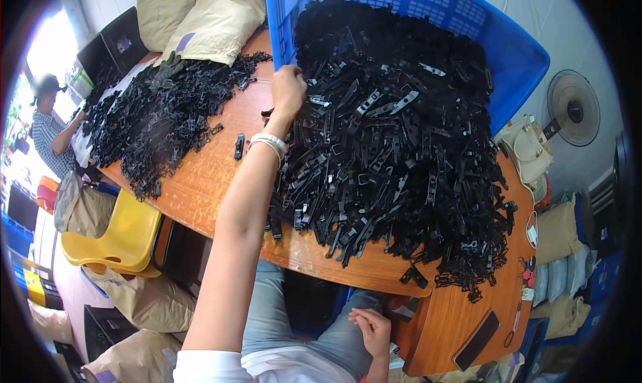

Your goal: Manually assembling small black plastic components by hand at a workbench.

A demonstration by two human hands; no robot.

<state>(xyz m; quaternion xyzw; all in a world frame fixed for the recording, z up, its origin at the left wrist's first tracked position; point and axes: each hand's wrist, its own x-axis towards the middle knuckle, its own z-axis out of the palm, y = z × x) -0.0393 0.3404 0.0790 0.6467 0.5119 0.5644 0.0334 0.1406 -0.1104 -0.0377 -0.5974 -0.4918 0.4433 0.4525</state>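
Note:
A big blue plastic crate (515, 62) lies tipped toward me on the table, and a heap of black plastic clip-like parts (381, 162) spreads from it. With my left arm stretched far forward, my left hand (289, 92) is closed at the lower left corner of the crate's rim, right beside the heap. Its fingertips are partly hidden. My right hand (373, 329) rests low over my thigh near the table's front edge. Its fingers are loosely bent and apart, with nothing visible in them. A single black part (239, 146) lies left of my left forearm.
A second heap of black parts (154, 115) covers the table's left side, below a paper sack (214, 28). A phone (477, 341) and scissors (513, 326) lie at the right. Around stand a yellow chair (117, 239), a fan (573, 109) and another person (53, 129) at far left.

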